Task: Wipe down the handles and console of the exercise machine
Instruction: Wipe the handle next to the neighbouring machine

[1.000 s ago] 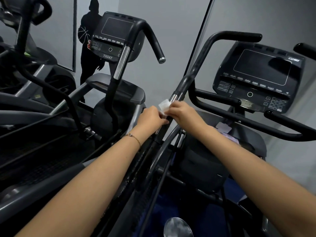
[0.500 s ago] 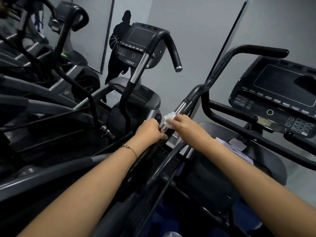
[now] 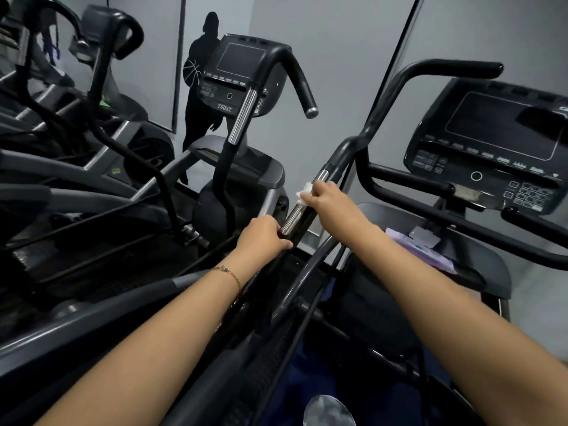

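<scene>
The exercise machine's left moving handle (image 3: 365, 133) runs up from the centre, black with a chrome sensor section (image 3: 293, 218). My left hand (image 3: 264, 236) grips the handle just below the chrome part. My right hand (image 3: 327, 196) holds a small white wipe (image 3: 304, 189) against the chrome section, higher up. The machine's black console (image 3: 491, 149) with screen and keypad sits at the right, behind the fixed black handlebars (image 3: 408, 187).
A second machine with its own console (image 3: 242, 75) and curved handle (image 3: 299, 75) stands to the left. More machines fill the far left. A packet of wipes (image 3: 421, 244) lies on the grey shroud at the right. A grey wall with a dark silhouette decal is behind.
My right hand has slid the wipe up the chrome section, away from my left hand. The left hand stays gripping lower down. The view has shifted.
</scene>
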Demonstrator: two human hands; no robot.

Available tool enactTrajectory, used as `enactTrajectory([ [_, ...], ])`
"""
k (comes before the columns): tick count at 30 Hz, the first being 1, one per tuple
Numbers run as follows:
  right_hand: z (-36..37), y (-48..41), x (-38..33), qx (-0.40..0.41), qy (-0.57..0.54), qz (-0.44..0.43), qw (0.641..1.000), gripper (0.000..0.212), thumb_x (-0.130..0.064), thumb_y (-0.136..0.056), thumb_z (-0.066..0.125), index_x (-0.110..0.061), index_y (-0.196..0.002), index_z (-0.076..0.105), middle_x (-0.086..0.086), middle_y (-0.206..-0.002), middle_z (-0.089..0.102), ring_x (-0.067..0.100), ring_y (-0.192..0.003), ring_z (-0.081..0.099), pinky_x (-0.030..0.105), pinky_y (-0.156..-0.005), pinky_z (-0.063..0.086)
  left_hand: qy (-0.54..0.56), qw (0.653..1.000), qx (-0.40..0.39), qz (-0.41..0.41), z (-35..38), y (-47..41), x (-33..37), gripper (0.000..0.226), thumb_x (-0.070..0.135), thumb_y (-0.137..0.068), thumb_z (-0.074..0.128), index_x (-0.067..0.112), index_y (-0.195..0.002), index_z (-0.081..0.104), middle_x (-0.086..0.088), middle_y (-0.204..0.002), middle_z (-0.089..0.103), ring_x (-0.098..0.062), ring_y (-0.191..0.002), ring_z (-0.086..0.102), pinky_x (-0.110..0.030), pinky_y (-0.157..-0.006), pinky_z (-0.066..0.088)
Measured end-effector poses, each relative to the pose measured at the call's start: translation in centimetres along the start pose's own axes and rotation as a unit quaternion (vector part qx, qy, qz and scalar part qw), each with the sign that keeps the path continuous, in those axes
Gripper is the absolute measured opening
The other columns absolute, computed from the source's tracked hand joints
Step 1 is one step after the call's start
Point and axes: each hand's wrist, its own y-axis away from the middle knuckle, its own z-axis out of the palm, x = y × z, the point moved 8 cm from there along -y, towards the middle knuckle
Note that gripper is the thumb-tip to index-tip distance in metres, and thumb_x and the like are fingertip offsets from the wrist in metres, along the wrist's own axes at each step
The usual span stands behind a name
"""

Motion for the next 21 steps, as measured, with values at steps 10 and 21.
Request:
enactTrajectory([
  [10,0.6,0.5,-1.2,-0.035,0.004,0.028,0.999,0.058,0.010,-0.084,0.045,-0.014,-0.137,0.043,0.012,-0.120,0.044,0.028,-0.108,0.041,0.039,-0.087,0.045,0.013,1.000,-0.010,0.005,0.1,0.9,-1.7,0.031,0.034,-0.079,0.072,0.010,-0.099,0.070,-0.005,-0.093,0.071,-0.020,-0.089,0.066,-0.033,-0.079,0.054],
  [21,0.7,0.7,-4.3,-0.085,0.056,0.009,0.995,0.050,0.002,-0.090,0.045,-0.016,-0.137,0.044,0.008,-0.123,0.041,0.025,-0.112,0.038,0.029,-0.076,0.040,0.058,0.998,-0.011,-0.019,0.1,1.2,-2.4,0.031,0.035,-0.080,0.071,0.011,-0.099,0.068,-0.004,-0.096,0.070,-0.021,-0.089,0.064,-0.028,-0.072,0.049],
])
